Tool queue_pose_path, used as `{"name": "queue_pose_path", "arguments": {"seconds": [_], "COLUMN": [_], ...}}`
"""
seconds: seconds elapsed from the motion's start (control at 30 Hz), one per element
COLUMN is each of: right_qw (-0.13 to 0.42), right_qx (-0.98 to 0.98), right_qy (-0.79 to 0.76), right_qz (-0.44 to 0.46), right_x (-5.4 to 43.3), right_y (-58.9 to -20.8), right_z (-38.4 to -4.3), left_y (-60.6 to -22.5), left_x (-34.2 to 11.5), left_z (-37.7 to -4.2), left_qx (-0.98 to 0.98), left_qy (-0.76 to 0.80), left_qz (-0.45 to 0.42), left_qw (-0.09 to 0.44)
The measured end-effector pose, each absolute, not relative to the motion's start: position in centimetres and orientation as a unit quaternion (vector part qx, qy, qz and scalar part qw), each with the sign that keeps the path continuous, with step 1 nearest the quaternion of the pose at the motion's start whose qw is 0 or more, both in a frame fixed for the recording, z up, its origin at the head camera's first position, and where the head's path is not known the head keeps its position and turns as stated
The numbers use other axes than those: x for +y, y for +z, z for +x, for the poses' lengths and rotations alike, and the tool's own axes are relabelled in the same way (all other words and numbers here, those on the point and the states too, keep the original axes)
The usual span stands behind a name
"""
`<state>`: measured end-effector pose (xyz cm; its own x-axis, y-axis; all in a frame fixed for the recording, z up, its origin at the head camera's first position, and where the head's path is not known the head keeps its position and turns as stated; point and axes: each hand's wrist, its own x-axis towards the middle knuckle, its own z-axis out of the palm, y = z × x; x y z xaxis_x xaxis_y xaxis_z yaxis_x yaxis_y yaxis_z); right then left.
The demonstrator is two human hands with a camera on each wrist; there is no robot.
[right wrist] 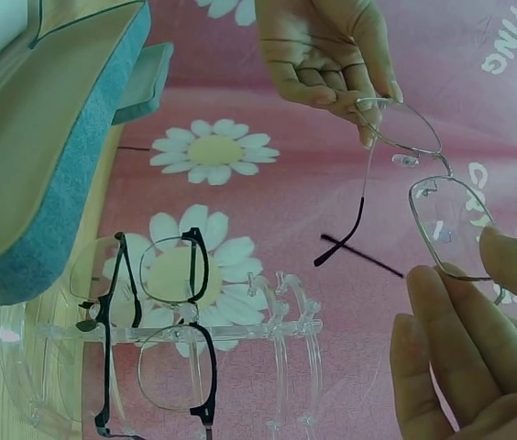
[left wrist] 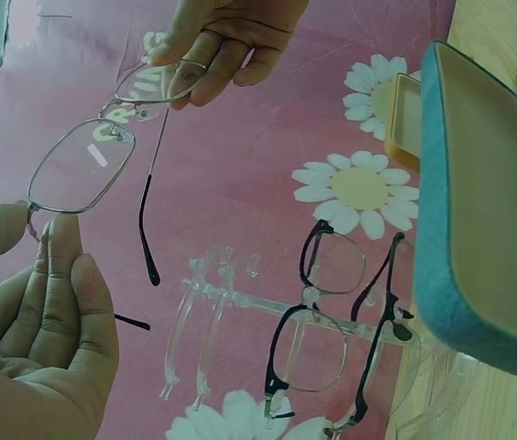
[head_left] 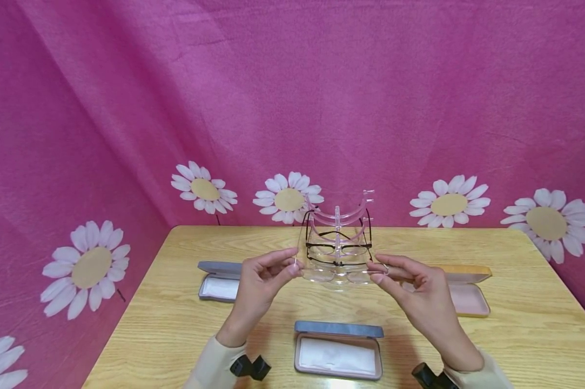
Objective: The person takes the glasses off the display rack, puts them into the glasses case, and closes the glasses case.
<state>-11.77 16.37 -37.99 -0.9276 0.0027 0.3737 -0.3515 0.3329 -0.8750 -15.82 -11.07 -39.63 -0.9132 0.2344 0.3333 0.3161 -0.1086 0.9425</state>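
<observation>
Two-handed hold on thin metal-rimmed glasses [left wrist: 103, 137], temples [left wrist: 143, 220] unfolded. Grasped near the 9 o'clock hinge by the left hand [head_left: 258, 283], thumb brought close to fingers with only the frame between; grasped likewise near the 3 o'clock hinge by the right hand [head_left: 421, 286]. Seen at 12 o'clock from the held pair: clear stand [right wrist: 258, 327] carrying two dark-rimmed pairs [head_left: 321, 246]; apart from the held pair in both wrist views. On the wood-grain surface [head_left: 161, 335]: open blue-grey case [head_left: 338, 328] with white cloth [head_left: 338, 356] at 6 o'clock, open grey case [head_left: 219, 267] at 9, open yellow case [head_left: 467, 272] at 3, partly hidden by the right hand.
</observation>
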Motion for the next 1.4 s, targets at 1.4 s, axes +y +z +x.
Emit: {"name": "queue_pose_path", "arguments": {"seconds": [1.4], "right_qw": [0.139], "right_qx": [-0.814], "right_qy": [0.543], "right_qz": [0.153], "right_x": [16.5], "right_y": [-38.7], "right_z": [-12.5], "left_y": [-39.2], "left_x": [-11.5], "left_z": [-14.8], "left_qx": [-0.774], "left_qy": [-0.588], "left_qz": [-0.229], "left_qw": [0.055]}}
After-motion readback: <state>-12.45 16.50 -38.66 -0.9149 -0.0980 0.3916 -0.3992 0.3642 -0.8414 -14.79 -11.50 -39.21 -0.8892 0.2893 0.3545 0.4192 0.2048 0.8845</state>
